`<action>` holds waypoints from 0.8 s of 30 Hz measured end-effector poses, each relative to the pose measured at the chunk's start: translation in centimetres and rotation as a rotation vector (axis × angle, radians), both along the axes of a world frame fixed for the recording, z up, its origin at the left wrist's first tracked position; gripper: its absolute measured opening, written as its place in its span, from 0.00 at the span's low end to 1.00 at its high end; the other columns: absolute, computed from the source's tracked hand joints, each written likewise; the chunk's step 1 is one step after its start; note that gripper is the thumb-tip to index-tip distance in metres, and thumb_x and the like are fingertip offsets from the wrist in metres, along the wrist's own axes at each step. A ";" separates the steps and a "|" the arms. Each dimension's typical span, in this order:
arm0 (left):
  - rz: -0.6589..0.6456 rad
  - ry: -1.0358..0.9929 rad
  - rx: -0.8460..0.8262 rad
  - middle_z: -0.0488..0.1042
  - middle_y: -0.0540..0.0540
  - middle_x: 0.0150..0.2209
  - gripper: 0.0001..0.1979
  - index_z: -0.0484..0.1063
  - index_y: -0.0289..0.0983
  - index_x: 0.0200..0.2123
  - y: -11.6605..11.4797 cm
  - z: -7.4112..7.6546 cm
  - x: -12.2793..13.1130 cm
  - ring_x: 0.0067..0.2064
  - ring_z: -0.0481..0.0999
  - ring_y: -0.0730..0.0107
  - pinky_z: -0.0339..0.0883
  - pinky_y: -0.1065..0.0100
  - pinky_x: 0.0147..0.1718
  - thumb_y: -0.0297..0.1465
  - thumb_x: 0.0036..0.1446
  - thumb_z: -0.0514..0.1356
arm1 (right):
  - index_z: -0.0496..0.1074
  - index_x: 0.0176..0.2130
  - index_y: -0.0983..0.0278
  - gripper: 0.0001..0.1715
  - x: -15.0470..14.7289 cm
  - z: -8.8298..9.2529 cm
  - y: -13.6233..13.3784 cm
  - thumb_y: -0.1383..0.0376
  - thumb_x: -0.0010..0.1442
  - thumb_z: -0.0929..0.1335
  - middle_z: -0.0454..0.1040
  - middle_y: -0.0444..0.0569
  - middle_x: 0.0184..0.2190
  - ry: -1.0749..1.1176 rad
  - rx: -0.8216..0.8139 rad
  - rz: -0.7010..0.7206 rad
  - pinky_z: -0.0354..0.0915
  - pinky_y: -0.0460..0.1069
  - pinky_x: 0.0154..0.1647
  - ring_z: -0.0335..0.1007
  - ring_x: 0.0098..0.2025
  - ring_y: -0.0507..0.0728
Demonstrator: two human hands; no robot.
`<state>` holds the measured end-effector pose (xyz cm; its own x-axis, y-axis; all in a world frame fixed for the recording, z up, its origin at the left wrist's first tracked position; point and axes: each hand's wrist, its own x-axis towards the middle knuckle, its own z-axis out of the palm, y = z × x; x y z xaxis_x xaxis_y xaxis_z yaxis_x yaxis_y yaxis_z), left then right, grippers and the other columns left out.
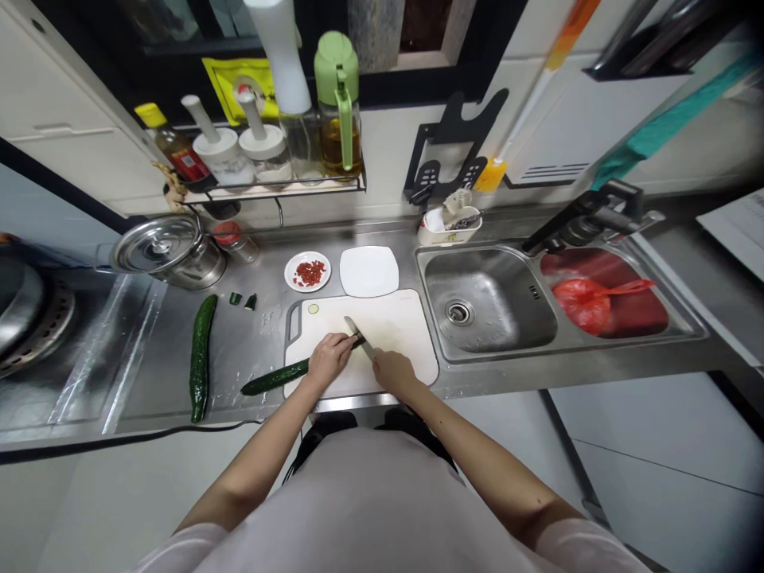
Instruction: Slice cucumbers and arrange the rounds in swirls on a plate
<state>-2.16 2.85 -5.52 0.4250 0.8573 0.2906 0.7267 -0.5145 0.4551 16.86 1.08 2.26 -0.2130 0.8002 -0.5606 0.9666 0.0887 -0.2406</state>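
Observation:
My left hand (329, 358) is closed over a dark green cucumber (278, 377), which lies slanted across the left part of the white cutting board (397, 318). The cucumber's right end shows just past my fingers. In my right hand (394, 371) is the handle of a knife (361, 337), its blade pointing up and left beside that end. A pale round slice (313, 309) rests near the board's upper left corner. Another whole cucumber (204, 358) lies on the steel counter to the left, with two small cut ends (251, 302) near it.
Behind the board are a plate of chopped red pieces (309, 272) and a square white plate (368, 270). A lidded pot (179, 251) stands back left. To the right, a double sink (489, 298) holds a red bag (588, 304). Bottles and jars fill a wall shelf (274, 191).

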 end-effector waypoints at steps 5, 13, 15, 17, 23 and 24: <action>0.004 -0.010 -0.006 0.76 0.44 0.42 0.15 0.74 0.43 0.52 0.0 0.0 0.1 0.43 0.72 0.66 0.71 0.62 0.44 0.31 0.66 0.53 | 0.66 0.51 0.67 0.18 -0.1 -0.3 0.1 0.65 0.67 0.56 0.77 0.59 0.42 0.010 0.009 -0.002 0.64 0.52 0.43 0.74 0.46 0.61; -0.002 -0.001 -0.008 0.76 0.43 0.42 0.16 0.74 0.42 0.52 0.1 -0.2 0.0 0.44 0.72 0.65 0.71 0.62 0.44 0.31 0.66 0.52 | 0.66 0.51 0.68 0.19 -1.0 -1.5 0.3 0.66 0.68 0.55 0.77 0.59 0.40 0.010 0.072 -0.006 0.65 0.52 0.42 0.74 0.45 0.60; 0.000 -0.006 -0.002 0.76 0.43 0.42 0.16 0.74 0.42 0.53 0.1 -0.2 0.0 0.44 0.72 0.65 0.71 0.62 0.45 0.31 0.66 0.52 | 0.66 0.51 0.68 0.19 -1.0 -1.7 0.3 0.67 0.68 0.55 0.77 0.59 0.40 0.011 0.079 -0.005 0.65 0.52 0.43 0.74 0.45 0.60; 0.001 -0.007 0.005 0.76 0.43 0.42 0.16 0.74 0.42 0.52 0.0 -0.2 0.0 0.44 0.72 0.65 0.71 0.62 0.44 0.31 0.66 0.52 | 0.66 0.51 0.68 0.18 -1.1 -1.8 0.5 0.67 0.67 0.55 0.77 0.59 0.40 0.013 0.089 -0.005 0.65 0.51 0.44 0.74 0.46 0.60; 0.039 0.045 -0.002 0.76 0.43 0.42 0.15 0.75 0.43 0.51 -0.2 0.1 0.1 0.43 0.73 0.66 0.70 0.64 0.43 0.32 0.66 0.53 | 0.67 0.51 0.67 0.18 -1.2 -1.7 1.7 0.68 0.67 0.55 0.77 0.57 0.42 0.022 0.072 -0.004 0.64 0.50 0.45 0.73 0.47 0.59; 0.048 0.061 -0.008 0.76 0.43 0.42 0.15 0.76 0.43 0.51 -0.2 0.2 0.2 0.43 0.73 0.66 0.70 0.64 0.43 0.32 0.66 0.52 | 0.67 0.50 0.67 0.18 -1.1 -1.7 1.9 0.67 0.67 0.56 0.77 0.57 0.42 0.025 0.067 -0.002 0.64 0.50 0.45 0.73 0.47 0.59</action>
<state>-1.99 2.66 -5.34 0.3997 0.8793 0.2589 0.7770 -0.4749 0.4133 15.81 2.94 0.61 -0.2244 0.8361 -0.5006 0.9605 0.1030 -0.2585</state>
